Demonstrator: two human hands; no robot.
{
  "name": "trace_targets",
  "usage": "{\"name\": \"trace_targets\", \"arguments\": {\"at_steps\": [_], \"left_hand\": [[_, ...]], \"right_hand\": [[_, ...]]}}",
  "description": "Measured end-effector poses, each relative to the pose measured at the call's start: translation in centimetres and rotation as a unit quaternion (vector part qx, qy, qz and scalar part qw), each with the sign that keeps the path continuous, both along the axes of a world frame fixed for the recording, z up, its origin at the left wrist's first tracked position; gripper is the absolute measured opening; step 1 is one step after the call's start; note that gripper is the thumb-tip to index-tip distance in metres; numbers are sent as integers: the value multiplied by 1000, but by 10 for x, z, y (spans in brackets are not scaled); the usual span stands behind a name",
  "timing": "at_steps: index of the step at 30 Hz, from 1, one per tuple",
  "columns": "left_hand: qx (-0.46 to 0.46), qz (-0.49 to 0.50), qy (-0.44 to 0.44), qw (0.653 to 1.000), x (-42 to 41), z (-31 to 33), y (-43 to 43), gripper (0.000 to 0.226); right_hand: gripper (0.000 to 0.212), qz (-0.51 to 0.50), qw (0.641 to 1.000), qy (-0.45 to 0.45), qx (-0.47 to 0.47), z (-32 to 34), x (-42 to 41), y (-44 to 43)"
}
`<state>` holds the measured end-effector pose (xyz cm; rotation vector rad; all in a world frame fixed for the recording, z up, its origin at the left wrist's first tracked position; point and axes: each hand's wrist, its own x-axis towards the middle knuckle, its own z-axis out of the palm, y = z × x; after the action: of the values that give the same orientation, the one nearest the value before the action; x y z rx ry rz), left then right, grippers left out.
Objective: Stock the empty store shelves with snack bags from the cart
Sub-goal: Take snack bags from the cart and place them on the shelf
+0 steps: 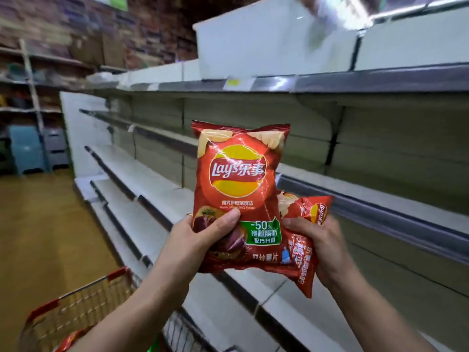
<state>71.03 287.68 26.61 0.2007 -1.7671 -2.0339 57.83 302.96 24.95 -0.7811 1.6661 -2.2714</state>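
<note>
My left hand (200, 240) grips the lower left corner of a red Lay's chip bag (238, 174), which stands upright in front of me. My right hand (322, 247) holds a second red chip bag (304, 260), turned on its side and partly tucked behind the first. Both bags hang in the air in front of the empty shelves (355, 196). The cart (83, 301), wire with a red rim, sits at the lower left below my left forearm; a red bag (68, 341) shows inside it.
White empty shelf boards run in several tiers from left to right, with grey price rails (368, 81) along their edges. A yellowish floor aisle (38, 224) lies at left. Stocked racks and blue stools (28, 151) stand at the far left.
</note>
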Motion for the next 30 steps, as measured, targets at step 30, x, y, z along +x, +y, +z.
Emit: {"name": "trace_targets", "arguments": {"at_steps": [30], "left_hand": [[-88, -227, -99, 965, -167, 88, 227, 48]], "right_hand": [[53, -465, 877, 110, 57, 91, 7, 305]]}}
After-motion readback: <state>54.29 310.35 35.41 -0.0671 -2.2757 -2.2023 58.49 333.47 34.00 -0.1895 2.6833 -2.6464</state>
